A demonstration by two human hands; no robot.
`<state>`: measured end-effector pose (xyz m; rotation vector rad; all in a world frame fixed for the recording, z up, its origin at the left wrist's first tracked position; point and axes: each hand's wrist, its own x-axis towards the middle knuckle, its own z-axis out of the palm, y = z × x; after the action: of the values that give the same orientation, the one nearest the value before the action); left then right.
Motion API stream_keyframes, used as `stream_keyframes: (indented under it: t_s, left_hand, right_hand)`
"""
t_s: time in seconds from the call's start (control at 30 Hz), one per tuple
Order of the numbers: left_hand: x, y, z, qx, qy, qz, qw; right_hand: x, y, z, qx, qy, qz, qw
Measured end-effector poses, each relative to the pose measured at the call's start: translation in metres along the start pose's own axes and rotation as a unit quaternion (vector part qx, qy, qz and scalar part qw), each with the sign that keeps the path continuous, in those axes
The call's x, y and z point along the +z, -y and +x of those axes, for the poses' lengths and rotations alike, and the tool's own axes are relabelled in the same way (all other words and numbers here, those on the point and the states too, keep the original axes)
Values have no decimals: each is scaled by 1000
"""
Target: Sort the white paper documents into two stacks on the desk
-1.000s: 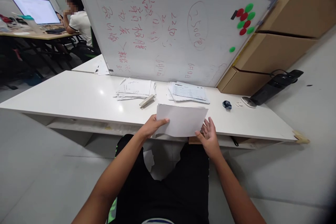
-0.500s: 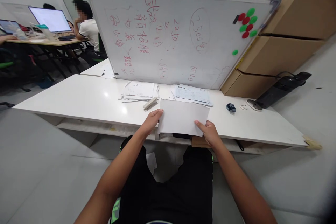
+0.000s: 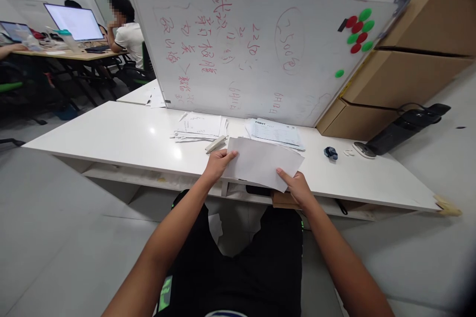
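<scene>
Blank white paper (image 3: 260, 161) is held tilted over the front edge of the desk. My left hand (image 3: 219, 163) pinches its left edge, thumb on top. On the right, my right hand (image 3: 297, 185) grips the lower right part, its thumb also lying on the upper face. Whether it is one sheet or several, I cannot tell. Just beyond my left hand lies a beige stapler (image 3: 215, 144). Behind it is a stack of papers (image 3: 201, 126), and a second stack of printed papers (image 3: 277, 132) lies behind the held paper.
A whiteboard (image 3: 253, 49) with red writing and magnets stands at the back of the white desk (image 3: 122, 138). Cardboard boxes (image 3: 405, 77) are piled at right, beside a black bottle (image 3: 405, 129). A small dark blue object (image 3: 330, 153) lies nearby. At far left, a person (image 3: 128, 34) sits by a monitor.
The paper has tilted, its left side rising and its lower right corner pointing down. My left hand has moved up slightly. The whole view has shifted a little.
</scene>
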<state>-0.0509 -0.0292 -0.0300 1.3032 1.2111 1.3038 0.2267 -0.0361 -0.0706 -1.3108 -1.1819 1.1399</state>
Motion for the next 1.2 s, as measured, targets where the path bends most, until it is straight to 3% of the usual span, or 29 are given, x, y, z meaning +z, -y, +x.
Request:
stream_keyframes:
  t_s: [0.1, 0.2, 0.3, 0.4, 0.67, 0.83, 1.2]
  left_hand:
    - [-6, -6, 7, 70, -32, 153, 985]
    - [-13, -9, 22, 125, -86, 369, 917]
    - [-22, -3, 39, 86, -121, 526, 838]
    - [-33, 11, 52, 38, -104, 597, 794]
    - [-65, 26, 64, 109, 100, 583, 799]
    - [-67, 26, 57, 156, 99, 588, 788]
    - [-61, 19, 47, 162, 150, 539, 813]
  right_hand:
    - [-2, -3, 11, 26, -1, -60, 998]
    - [-3, -1, 19, 51, 3, -54, 997]
    - [-2, 4, 21, 62, -13, -48, 997]
    - [0, 7, 20, 56, -30, -52, 997]
    - [0, 5, 25, 64, 1, -35, 997]
    - [2, 12, 24, 79, 23, -45, 996]
    - [8, 27, 26, 116, 84, -38, 989]
